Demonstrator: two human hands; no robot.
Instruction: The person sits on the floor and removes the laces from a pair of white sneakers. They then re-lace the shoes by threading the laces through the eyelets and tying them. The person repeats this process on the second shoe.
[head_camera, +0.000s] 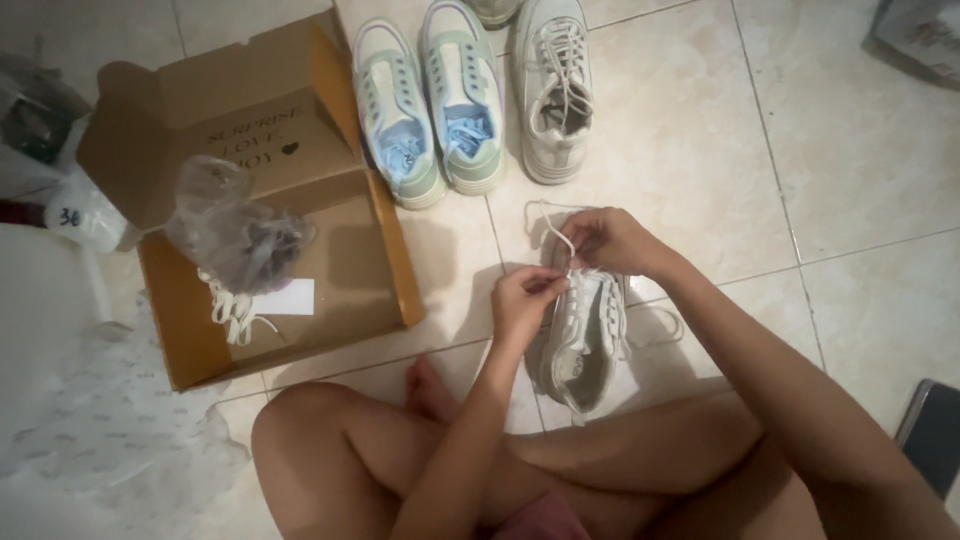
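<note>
A white sneaker (583, 335) lies on the tiled floor in front of my crossed legs, toe pointing away from me. My left hand (525, 300) pinches its white shoelace (552, 222) at the eyelets near the toe. My right hand (608, 240) grips the same lace just above the shoe, and a loop of it trails out on the floor past the toe. Another stretch of lace (668, 322) lies to the right of the shoe.
An open cardboard shoebox (370, 270) at the left holds a clear plastic bag (235, 232) and spare white laces (232, 312). A pastel blue-green pair of sneakers (430, 100) and a matching white sneaker (552, 90) stand beyond. White wrapping paper (90, 420) lies at left; a dark flat object (932, 432) at right.
</note>
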